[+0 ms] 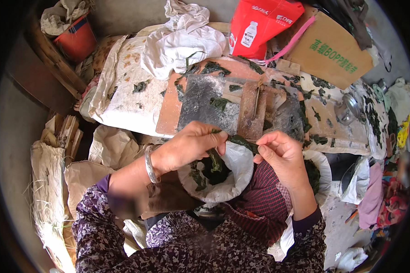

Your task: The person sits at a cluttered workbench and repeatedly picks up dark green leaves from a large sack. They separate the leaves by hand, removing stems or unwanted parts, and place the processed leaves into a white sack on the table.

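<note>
Between my two hands stretches a twisted dark green strip (243, 141), leafy or seaweed-like. My left hand (194, 141), with a silver bangle (149, 164) on the wrist, pinches one end between thumb and fingers. The other end is held at the thumb and fingertips of my right hand (282, 155). Below them, a round container lined with a white bag (237, 184) holds more dark green strips (217, 167). Ahead lies a dark board (200, 102) scattered with white grains like coarse salt. On it rests a wooden block (247, 114) with a metal blade-like piece upright on it.
A second white-lined container (324, 170) with dark green matter stands at right. Green scraps (141, 86) lie over a white sack (133, 109). Behind are a white cloth (184, 47), a red bag (259, 27) and cardboard (328, 51). A glass jar (346, 109) lies at right.
</note>
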### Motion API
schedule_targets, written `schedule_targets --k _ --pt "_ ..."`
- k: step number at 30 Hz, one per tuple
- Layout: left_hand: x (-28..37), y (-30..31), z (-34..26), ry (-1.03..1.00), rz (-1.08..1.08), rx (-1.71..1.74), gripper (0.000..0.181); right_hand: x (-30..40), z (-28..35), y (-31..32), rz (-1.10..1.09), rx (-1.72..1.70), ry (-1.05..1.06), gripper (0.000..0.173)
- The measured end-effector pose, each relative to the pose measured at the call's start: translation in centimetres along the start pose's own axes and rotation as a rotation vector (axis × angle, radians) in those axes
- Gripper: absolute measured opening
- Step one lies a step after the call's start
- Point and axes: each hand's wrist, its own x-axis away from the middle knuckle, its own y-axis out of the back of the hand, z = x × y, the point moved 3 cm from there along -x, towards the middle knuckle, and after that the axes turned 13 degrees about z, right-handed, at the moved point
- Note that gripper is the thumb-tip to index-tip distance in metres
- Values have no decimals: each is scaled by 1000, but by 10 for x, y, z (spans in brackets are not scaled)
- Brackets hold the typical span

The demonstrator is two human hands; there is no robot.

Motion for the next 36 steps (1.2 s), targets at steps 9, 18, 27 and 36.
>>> schedule_targets --k 9,18,27,36 --pt "-73 36 -14 65 -233 233 26 -57 25 39 -229 935 403 16" --pt "-112 54 14 55 -279 271 22 -77 8 49 -150 1133 458 9" --pt "-14 19 53 89 -208 165 30 27 -18 58 -382 957 289 8" --pt "31 -27 81 91 70 89 16 124 -19 113 -612 1331 -18 13"
